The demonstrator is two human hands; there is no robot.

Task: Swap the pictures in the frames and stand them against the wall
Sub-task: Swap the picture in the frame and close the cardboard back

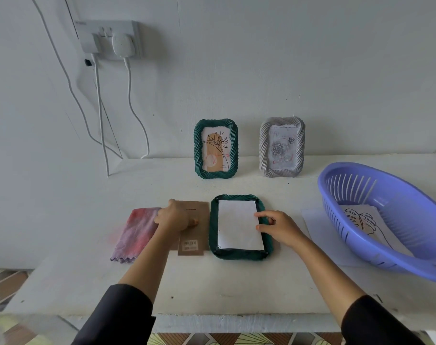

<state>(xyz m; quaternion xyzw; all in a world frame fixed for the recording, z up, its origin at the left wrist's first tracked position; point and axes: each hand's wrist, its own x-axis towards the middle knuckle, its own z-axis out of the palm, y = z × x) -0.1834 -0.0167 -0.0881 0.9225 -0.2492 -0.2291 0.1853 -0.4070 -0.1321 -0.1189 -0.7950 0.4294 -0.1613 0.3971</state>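
A dark green frame (239,253) lies face down on the table's middle with a white picture back (238,224) showing in its opening. My right hand (278,226) rests on the frame's right rim, fingertips touching the white sheet. Left of the frame lies its brown backing board (195,235); my left hand (173,216) grips the board's upper left part. Against the wall stand a second green frame (215,148) with a flower drawing and a grey frame (282,146) with a rose picture.
A pink and purple cloth (137,234) lies left of the board. A purple plastic basket (386,215) at the right holds a leaf line drawing (366,224) and sits on a white sheet (319,232). Cables hang from a wall socket (112,39) at the back left.
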